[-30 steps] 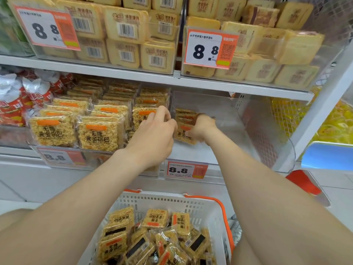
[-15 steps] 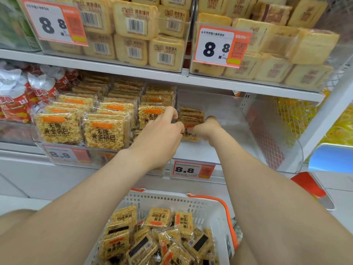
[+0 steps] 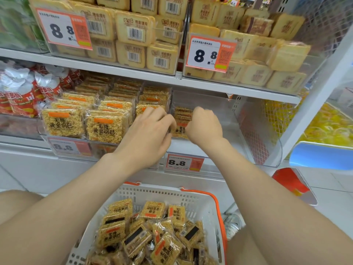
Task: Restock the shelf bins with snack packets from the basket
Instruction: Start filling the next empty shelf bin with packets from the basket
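A short row of yellow snack packets (image 3: 182, 119) with orange labels stands upright at the left end of a clear shelf bin (image 3: 254, 134). My left hand (image 3: 149, 129) reaches over the bin's left wall, its fingertips at the packets' left side. My right hand (image 3: 205, 126) is curled against their right side and front, holding the row upright. The white basket (image 3: 208, 203) with an orange handle sits below, and several more packets (image 3: 149, 234) lie loose in it.
The bin to the left (image 3: 82, 123) is packed with the same packets. Red and white bags (image 3: 21, 92) fill the far left. Pale boxed snacks (image 3: 133, 33) stack on the shelf above. Price tags (image 3: 184, 162) hang on the bin fronts. A blue bin (image 3: 322, 155) stands right.
The view has shifted a little. Both hands stay at the row of packets in the clear bin, my right hand having slid slightly right along its front.
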`<state>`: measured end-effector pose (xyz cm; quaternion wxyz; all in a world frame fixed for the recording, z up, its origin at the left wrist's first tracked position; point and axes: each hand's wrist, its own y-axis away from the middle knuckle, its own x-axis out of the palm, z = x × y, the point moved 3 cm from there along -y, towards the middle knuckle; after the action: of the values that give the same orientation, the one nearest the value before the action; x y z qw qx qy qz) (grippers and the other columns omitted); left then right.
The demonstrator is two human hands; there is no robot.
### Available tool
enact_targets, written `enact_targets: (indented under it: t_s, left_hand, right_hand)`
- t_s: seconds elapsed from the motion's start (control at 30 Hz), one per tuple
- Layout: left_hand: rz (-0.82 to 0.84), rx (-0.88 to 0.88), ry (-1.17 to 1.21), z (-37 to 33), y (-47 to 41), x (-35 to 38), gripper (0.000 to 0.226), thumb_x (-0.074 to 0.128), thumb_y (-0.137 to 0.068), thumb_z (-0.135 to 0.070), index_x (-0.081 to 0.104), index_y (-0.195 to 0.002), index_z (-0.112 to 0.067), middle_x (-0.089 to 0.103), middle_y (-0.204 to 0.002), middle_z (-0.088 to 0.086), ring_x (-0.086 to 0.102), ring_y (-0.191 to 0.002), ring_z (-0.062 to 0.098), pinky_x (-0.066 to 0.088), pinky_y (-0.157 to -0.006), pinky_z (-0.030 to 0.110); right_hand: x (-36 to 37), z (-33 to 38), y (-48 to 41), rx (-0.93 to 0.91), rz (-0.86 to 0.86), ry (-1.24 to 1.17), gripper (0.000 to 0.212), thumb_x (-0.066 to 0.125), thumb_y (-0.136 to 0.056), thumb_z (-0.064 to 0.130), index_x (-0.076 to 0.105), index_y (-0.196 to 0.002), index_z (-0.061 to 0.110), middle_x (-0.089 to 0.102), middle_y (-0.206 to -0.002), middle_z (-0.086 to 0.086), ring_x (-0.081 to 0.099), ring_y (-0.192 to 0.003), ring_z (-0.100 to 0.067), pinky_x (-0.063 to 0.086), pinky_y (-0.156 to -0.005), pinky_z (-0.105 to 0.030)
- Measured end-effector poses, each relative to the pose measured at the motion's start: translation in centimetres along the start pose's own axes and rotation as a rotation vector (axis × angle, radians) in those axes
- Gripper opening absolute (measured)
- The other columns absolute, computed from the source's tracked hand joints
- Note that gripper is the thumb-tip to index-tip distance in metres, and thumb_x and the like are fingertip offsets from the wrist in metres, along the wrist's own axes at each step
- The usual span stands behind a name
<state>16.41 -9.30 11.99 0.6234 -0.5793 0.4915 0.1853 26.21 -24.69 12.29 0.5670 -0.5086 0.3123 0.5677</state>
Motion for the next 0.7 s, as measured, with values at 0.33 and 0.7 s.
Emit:
enact_targets:
  t_s: [0.33, 0.7]
  left_hand:
    - [0.526, -0.138, -0.037, -3.2, 5.7, 0.6, 0.022, 0.06, -0.091, -0.029, 0.045, -0.074, -0.027, 0.053, -0.069, -0.007, 0.058, -0.068, 0.024, 0.039, -0.054, 0.032]
    - [1.096, -0.227, -0.116, -5.4, 17.5, 7.2, 0.018, 0.054, -0.096, -0.012, 0.05, -0.079, -0.019, 0.054, -0.079, 0.001, 0.058, -0.071, 0.023, 0.052, -0.065, 0.038]
  right_hand:
    - [-0.1, 3.9, 11.4, -0.299, 0.056, 0.092, 0.015, 0.054, -0.088, 0.018, 0.054, -0.073, 0.014, 0.047, -0.066, -0.004, 0.048, -0.064, -0.033, 0.025, -0.047, -0.031]
    - [7.9, 3.1, 22.0, -0.23, 0.425, 0.138, 0.009, 0.058, -0.09, 0.014, 0.051, -0.085, 0.014, 0.042, -0.072, -0.003, 0.067, -0.086, -0.036, 0.043, -0.061, -0.036]
